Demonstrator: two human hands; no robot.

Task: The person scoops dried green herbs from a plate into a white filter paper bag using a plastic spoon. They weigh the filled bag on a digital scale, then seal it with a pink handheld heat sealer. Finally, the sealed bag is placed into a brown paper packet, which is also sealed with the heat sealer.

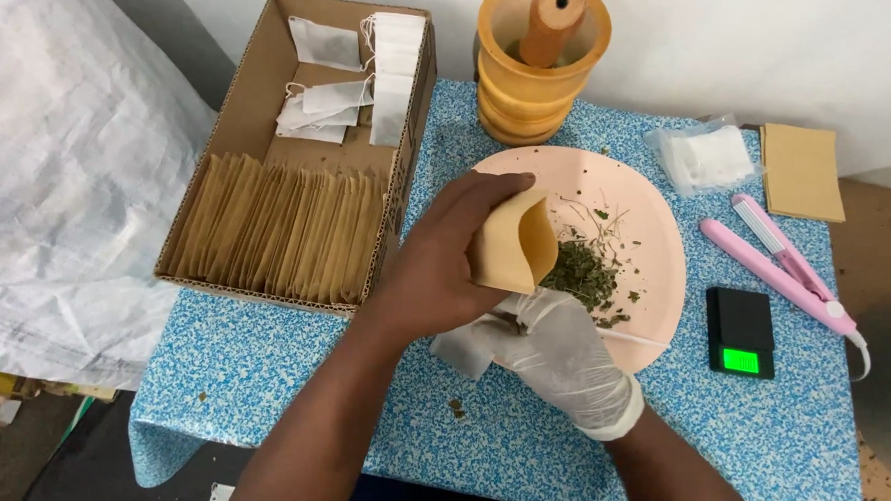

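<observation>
Reaching over a blue speckled table (260, 373), a gloved right hand (561, 351) is closed around a small white pouch (464, 350), while the bare left hand (445, 261) pinches a tan paper envelope (514, 245) held open above a pink plate (656, 240). Dried green herbs (582, 274) lie heaped on the plate just beside the envelope. Farther back stand a cardboard box (262, 92) of envelopes and a wooden mortar (538, 84).

My left hand (445, 256) hides the lower left of the pink plate (656, 240). I cannot tell what my gloved right hand (561, 351) pinches. The scale (740, 334) readout is too small.
</observation>
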